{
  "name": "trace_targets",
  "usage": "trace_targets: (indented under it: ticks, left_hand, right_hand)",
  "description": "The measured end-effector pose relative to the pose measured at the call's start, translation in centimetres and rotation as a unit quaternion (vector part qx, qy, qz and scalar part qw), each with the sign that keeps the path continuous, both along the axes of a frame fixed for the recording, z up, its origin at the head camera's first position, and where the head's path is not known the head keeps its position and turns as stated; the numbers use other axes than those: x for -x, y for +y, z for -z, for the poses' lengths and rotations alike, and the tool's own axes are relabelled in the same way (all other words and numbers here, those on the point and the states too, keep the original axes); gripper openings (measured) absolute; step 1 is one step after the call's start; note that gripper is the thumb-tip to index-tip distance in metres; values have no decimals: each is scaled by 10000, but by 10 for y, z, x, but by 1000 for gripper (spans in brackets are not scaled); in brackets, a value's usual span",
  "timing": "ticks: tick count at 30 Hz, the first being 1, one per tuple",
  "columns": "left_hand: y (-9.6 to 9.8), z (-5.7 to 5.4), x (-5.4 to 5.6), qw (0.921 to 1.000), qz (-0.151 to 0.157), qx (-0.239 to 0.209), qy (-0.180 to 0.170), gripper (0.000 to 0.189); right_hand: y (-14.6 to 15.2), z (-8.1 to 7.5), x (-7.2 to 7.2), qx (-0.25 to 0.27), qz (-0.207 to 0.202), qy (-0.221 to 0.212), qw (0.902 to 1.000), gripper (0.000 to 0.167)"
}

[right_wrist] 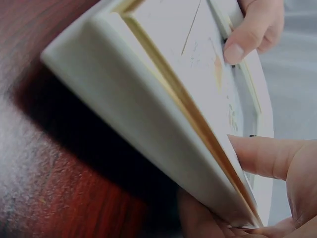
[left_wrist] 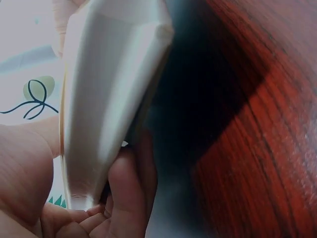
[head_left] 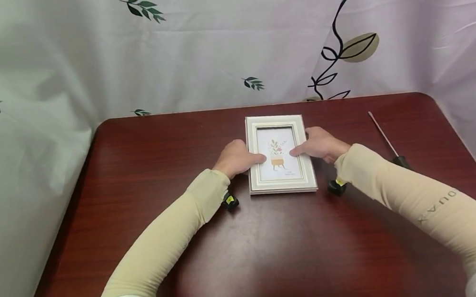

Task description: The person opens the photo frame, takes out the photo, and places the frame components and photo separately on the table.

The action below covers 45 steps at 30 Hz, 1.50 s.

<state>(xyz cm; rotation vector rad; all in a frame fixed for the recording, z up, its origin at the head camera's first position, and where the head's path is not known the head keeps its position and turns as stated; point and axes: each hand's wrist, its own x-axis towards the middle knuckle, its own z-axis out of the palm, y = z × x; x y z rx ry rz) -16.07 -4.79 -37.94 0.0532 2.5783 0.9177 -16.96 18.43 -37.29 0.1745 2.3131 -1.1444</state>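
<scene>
A white picture frame [head_left: 284, 186] with a print of a potted plant [head_left: 277, 156] is held between both hands near the far side of the table. My left hand [head_left: 235, 158] grips its left edge, thumb over the front. On the opposite edge my right hand [head_left: 320, 143] does the same, its thumb reaching onto the print. In the left wrist view, curled fingers [left_wrist: 130, 186] lie under the frame's side [left_wrist: 106, 99], which stands over a dark shadow. The right wrist view shows the frame's thick side [right_wrist: 133, 109] above the table, with both thumbs on the front.
A screwdriver [head_left: 385, 136] with a dark handle lies on the dark red wooden table [head_left: 169, 150], right of the frame and beside the right forearm. A white curtain [head_left: 210, 41] with leaf patterns hangs behind the table's far edge. Black wrist cameras [head_left: 337, 187] sit below both wrists.
</scene>
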Motion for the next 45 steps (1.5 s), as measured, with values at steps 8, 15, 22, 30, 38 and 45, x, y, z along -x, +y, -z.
trace_targets:
  ticks: [8, 15, 22, 30, 38, 45]
  left_hand:
    - [4, 2, 6, 9981, 75, 549, 287, 31]
    - [7, 3, 7, 9941, 183, 917, 555, 33]
    - [7, 2, 4, 9948, 137, 851, 536, 35]
    - [6, -2, 2, 9960, 230, 730, 456, 35]
    - [3, -6, 2, 9960, 292, 759, 358, 38]
    - [-4, -9, 5, 9979, 194, 616, 99, 43]
  right_hand:
    - [-7, 4, 3, -345, 63, 434, 9984, 53]
    - [-10, 5, 5, -718, -99, 723, 9947, 54]
    - [-13, 4, 5, -1105, -154, 869, 9899, 58]
    - [-11, 5, 3, -1125, -163, 773, 9905, 59]
    - [-10, 2, 2, -1032, -126, 774, 9916, 61]
    - [-11, -3, 2, -695, -43, 826, 9941, 67]
